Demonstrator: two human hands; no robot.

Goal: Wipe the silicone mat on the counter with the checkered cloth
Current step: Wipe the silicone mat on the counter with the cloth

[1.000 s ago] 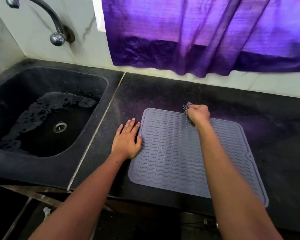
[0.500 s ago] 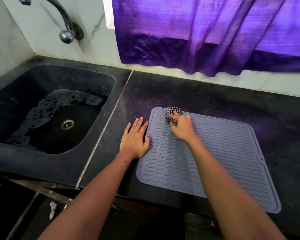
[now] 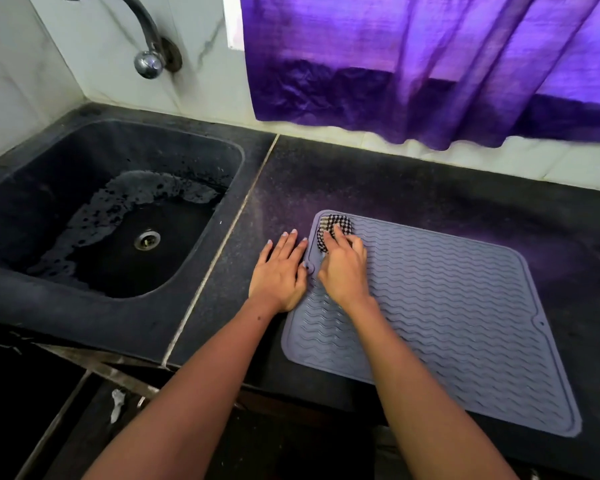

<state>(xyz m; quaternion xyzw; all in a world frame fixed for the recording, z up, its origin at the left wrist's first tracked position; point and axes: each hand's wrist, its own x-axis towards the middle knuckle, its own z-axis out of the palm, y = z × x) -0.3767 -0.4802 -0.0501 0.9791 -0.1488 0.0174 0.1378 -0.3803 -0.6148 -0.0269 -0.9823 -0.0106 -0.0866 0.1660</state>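
Note:
A grey-violet silicone mat (image 3: 447, 306) with wavy ridges lies flat on the dark counter (image 3: 413, 188). A bunched black-and-white checkered cloth (image 3: 335, 226) sits on the mat's far left corner. My right hand (image 3: 343, 268) lies over the cloth, fingers pressing it down onto the mat; most of the cloth is hidden under the hand. My left hand (image 3: 279, 270) rests flat on the counter with fingers straight, its thumb side touching the mat's left edge.
A dark sink (image 3: 111, 216) with a wet basin and a drain lies to the left, a metal tap (image 3: 149, 60) above it. A purple curtain (image 3: 430, 64) hangs over the back wall. The counter's front edge runs just below the mat.
My right hand has slid the cloth leftward along the mat's far edge, from the middle to the far left corner. The left hand has stayed at the mat's left edge.

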